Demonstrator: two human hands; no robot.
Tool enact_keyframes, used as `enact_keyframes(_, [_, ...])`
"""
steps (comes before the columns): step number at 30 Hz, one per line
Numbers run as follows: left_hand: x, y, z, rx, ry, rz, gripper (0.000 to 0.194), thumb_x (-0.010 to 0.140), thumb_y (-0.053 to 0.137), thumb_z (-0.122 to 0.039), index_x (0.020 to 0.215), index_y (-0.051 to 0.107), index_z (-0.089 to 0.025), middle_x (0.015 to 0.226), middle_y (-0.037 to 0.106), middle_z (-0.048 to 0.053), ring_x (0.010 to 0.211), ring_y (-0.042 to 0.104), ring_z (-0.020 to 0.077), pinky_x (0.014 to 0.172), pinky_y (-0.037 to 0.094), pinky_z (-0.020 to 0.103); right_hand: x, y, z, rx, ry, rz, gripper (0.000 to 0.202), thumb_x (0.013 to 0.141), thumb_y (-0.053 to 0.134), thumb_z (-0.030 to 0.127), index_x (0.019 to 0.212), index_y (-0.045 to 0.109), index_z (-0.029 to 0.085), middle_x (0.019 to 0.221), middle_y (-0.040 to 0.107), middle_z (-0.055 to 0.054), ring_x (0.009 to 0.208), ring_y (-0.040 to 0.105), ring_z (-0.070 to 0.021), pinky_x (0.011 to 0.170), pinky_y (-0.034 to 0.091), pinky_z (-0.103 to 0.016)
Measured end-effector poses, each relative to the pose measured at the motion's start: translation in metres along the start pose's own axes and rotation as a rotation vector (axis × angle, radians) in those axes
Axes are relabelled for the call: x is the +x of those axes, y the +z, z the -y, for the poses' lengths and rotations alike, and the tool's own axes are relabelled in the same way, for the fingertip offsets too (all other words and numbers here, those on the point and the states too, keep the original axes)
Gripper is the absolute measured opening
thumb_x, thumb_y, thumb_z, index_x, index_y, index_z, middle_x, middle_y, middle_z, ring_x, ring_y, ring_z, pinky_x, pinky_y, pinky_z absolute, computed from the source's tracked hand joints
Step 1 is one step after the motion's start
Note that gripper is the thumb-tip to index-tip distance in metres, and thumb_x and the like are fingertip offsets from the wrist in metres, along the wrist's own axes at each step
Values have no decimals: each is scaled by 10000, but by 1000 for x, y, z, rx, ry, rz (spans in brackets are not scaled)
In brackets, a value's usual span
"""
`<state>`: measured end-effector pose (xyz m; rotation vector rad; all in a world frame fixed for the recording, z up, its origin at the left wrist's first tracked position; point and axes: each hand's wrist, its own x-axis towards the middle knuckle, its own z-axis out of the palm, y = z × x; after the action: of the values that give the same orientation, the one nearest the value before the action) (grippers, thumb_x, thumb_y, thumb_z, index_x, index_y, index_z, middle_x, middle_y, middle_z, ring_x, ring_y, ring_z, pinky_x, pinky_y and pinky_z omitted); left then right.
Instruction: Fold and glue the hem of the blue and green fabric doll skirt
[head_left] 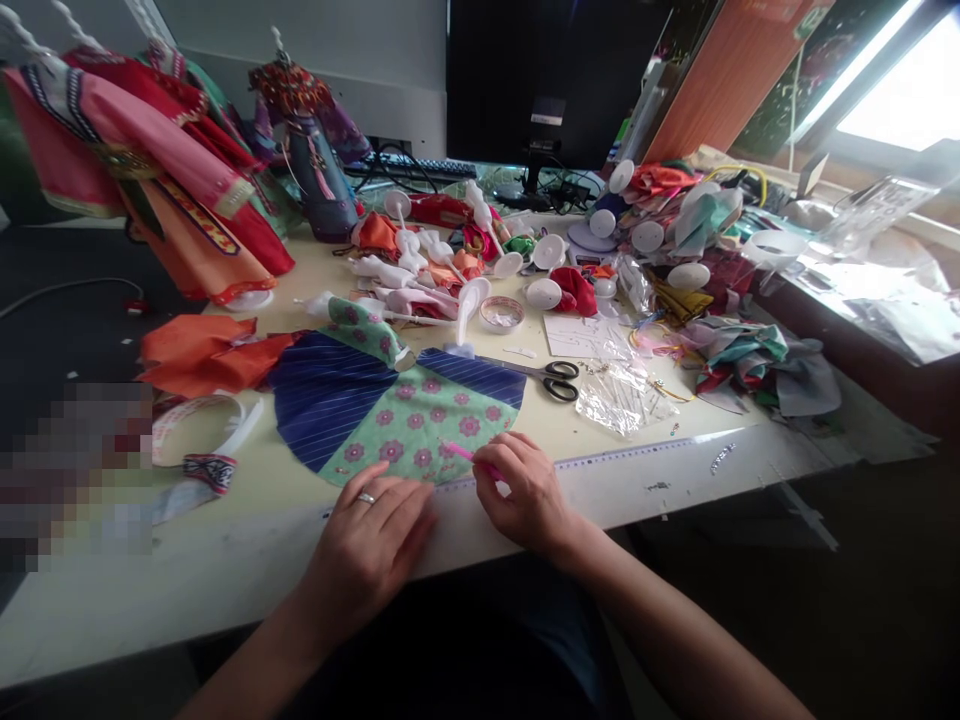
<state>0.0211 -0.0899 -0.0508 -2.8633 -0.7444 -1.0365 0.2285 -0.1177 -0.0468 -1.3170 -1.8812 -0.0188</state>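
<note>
From where I stand, far left, a pink robe [176,160] is up on a white form, which presumably lets it hang in shape, off the work surface. In front of it, a crumpled orange cloth [210,355] and, nearer, a white ring [247,422] lie to the side. Then comes the fanned skirt piece [420,430], green with flowers between striped blue panels, spread near the front of the desk [255,540], its flowered part seemingly laid flat so the pattern faces up within easy reach. The left hand [379,535] rests palm down at its near edge, loosely open with fingers a little bent, gripping nothing I can see; it looks placed to steady the cloth. Over the flowers points a slim pink tool [457,451], pinched between thumb and fingers of the closed right hand [521,490], held low like a pen, likely for fine control. Whether its tip touches the fabric I can't tell from here. Black-handled scissors [561,380] lie just beyond, handles turned rightward, perhaps for quick grabbing. A clear ruler [637,455] runs along the front, with a plastic bag [619,400] behind it.
</note>
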Motion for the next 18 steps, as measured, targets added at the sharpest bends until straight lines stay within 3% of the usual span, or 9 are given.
enact_keyframes(9, [-1,1,0,-27,-11,38,221,861,578,-115,1081,590,-136,933,694,73,859,642,201,952,474,460,-1,-2,2,33,14,-18,137,864,475,99,860,575,194,658,546,-5,602,492,-131,610,444,-279])
enact_keyframes(18, [-1,0,1,-26,15,25,254,841,616,-90,1091,575,-102,940,689,94,868,632,214,927,484,478,-2,-2,1,73,24,12,209,861,453,87,948,615,187,730,583,-28,646,520,-140,605,446,-280])
